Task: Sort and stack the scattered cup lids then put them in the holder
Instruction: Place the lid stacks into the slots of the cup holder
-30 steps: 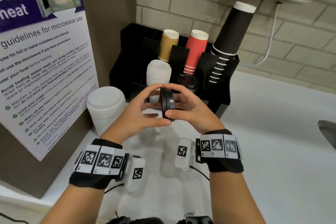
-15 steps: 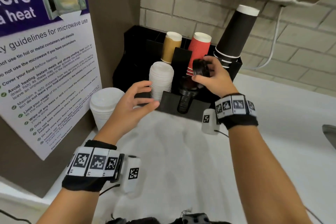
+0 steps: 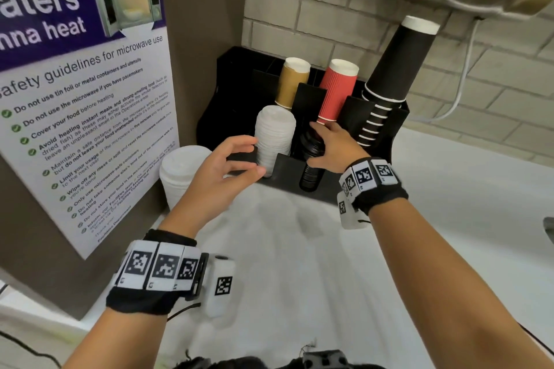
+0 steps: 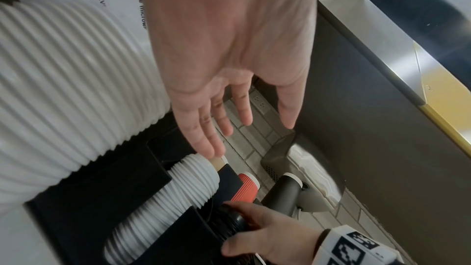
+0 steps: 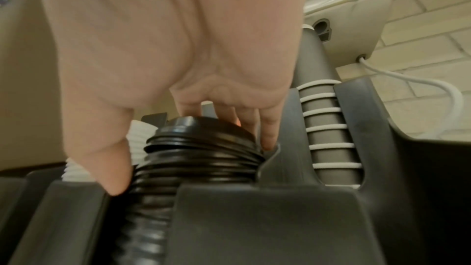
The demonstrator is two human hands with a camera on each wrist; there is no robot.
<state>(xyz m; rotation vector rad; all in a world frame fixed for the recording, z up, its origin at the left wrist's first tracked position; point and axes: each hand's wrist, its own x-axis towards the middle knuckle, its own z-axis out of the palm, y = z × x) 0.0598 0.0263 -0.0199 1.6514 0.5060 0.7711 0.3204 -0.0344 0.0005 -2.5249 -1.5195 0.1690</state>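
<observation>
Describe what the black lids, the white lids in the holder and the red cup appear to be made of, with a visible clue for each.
Black lids: probably thin moulded plastic, since the ridged rims are glossy and catch highlights.
White lids: likely plastic too, but matte; thin, evenly nested rims.
Red cup: seemingly paper, with a dull ribbed wall and a white rolled edge.

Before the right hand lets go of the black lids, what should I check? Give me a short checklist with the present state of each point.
1. Black lids sit in the holder slot: ok.
2. Top lids lie level with the ones below: cannot tell; the upper ones look slightly offset.
3. Right hand is on top of the black lids: ok.
4. Left hand holds nothing: ok.
5. White lids stand in the next slot: ok.
6. Larger white lid stack is in the holder: not ok, it stands on the counter.
</observation>
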